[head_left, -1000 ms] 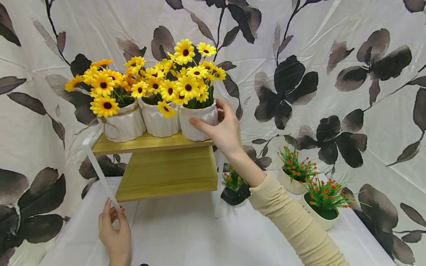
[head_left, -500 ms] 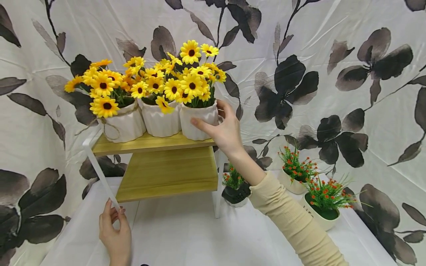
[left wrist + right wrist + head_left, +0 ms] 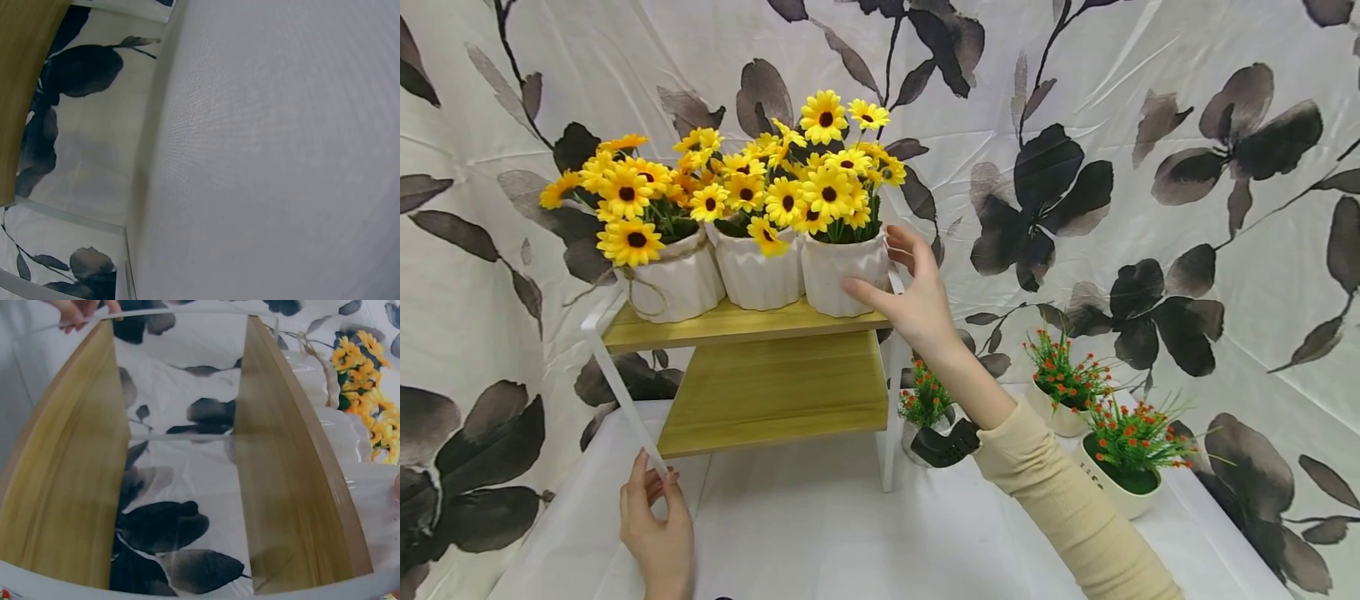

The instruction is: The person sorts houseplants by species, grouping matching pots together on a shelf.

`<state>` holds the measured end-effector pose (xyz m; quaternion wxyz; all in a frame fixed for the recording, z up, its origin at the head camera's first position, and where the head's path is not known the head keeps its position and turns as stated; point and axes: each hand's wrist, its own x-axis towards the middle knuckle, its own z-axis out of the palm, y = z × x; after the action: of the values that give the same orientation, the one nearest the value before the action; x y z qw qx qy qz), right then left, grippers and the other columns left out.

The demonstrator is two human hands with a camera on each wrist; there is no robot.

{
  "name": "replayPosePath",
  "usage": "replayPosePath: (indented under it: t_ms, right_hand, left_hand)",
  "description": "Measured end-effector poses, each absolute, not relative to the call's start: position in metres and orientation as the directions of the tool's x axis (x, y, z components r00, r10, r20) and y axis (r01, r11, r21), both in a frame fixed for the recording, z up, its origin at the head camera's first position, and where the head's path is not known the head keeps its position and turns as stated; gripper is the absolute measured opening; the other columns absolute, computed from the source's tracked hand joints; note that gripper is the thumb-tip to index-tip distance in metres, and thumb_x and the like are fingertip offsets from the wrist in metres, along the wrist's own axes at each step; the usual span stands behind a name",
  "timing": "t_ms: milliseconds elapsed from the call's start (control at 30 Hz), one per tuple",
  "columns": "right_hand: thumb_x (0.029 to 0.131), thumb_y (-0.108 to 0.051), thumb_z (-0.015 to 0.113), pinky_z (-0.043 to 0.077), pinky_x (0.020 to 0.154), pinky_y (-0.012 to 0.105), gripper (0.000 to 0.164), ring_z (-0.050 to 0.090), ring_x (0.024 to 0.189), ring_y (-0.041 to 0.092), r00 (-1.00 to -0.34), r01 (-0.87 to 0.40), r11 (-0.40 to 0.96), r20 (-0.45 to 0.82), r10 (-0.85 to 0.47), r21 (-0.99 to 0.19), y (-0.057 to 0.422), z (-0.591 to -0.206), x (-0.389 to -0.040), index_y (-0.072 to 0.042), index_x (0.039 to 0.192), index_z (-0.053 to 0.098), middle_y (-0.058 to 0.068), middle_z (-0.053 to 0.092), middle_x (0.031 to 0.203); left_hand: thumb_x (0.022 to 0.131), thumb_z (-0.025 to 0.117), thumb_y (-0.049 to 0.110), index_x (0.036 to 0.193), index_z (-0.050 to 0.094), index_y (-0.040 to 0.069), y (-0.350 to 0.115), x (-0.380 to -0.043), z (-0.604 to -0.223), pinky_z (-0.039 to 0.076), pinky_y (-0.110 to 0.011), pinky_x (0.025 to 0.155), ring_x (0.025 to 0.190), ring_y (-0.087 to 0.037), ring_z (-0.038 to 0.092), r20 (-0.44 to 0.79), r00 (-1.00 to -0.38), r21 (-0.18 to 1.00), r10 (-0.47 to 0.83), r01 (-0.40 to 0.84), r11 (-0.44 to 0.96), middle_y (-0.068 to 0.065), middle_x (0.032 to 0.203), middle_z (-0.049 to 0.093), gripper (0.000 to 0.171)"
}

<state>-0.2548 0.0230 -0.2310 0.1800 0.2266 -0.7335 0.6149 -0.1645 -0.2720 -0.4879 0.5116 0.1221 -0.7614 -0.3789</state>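
Observation:
Three white pots of yellow daisies stand in a row on a two-tier shelf (image 3: 775,383). At the shelf's right end, my right hand (image 3: 917,304) is beside the right pot (image 3: 846,279), thumb in front of it and fingers spread along its far side. Its grip looks loosened; whether the thumb still touches is hard to tell. The middle pot (image 3: 758,271) and the left pot (image 3: 681,279), tied with twine, stand alongside. Low on the left, my left hand (image 3: 658,525) pinches the shelf's white front leg (image 3: 625,396). The right wrist view shows its fingers (image 3: 74,315) at that frame.
A small pot with red-flowered greenery (image 3: 925,400) stands behind the right forearm, partly hidden by a black wrist strap. Two cream pots, one farther back (image 3: 1060,408) and one nearer (image 3: 1123,483), hold similar plants at the right. A floral cloth (image 3: 1150,167) hangs behind the white table.
My right hand has slid slightly right and its thumb has drawn back along the right pot, which stays on the shelf. The left hand keeps its place on the leg.

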Motion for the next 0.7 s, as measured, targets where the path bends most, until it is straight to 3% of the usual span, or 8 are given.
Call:
replayPosePath:
  t_ms: [167, 267, 700]
  right_hand:
    - [0.078, -0.024, 0.079, 0.028, 0.116, 0.041, 0.08, 0.04, 0.135, 0.025, -0.836, -0.548, 0.137, 0.536, -0.118, -0.825, 0.032, -0.238, -0.251, -0.019, 0.145, 0.034, 0.005, 0.038, 0.146]
    - [0.08, -0.025, 0.077, 0.027, 0.117, 0.04, 0.078, 0.039, 0.135, 0.025, -0.842, -0.539, 0.132, 0.526, -0.122, -0.832, 0.037, -0.243, -0.247, -0.02, 0.145, 0.035, 0.004, 0.04, 0.145]
    - [0.085, -0.013, 0.07, 0.023, 0.119, 0.043, 0.065, 0.04, 0.135, 0.02, -0.858, -0.51, 0.099, 0.498, -0.129, -0.854, 0.067, -0.27, -0.22, -0.016, 0.142, 0.039, 0.004, 0.045, 0.143]
  left_hand:
    - [0.09, 0.056, -0.009, 0.141, 0.047, 0.012, -0.273, -0.165, -0.488, 0.031, 0.003, 0.084, 0.092, 0.024, 0.04, 0.686, -0.444, 0.706, -0.577, 0.215, 0.674, 0.019, 0.1, 0.045, 0.057]
    - [0.09, 0.056, -0.009, 0.141, 0.048, 0.012, -0.273, -0.165, -0.488, 0.031, 0.002, 0.084, 0.092, 0.024, 0.04, 0.688, -0.44, 0.706, -0.577, 0.225, 0.671, 0.031, 0.102, 0.036, 0.056]
    - [0.091, 0.055, -0.008, 0.142, 0.047, 0.012, -0.271, -0.164, -0.488, 0.032, 0.002, 0.084, 0.093, 0.024, 0.04, 0.681, -0.448, 0.712, -0.579, 0.217, 0.668, 0.033, 0.103, 0.035, 0.055]
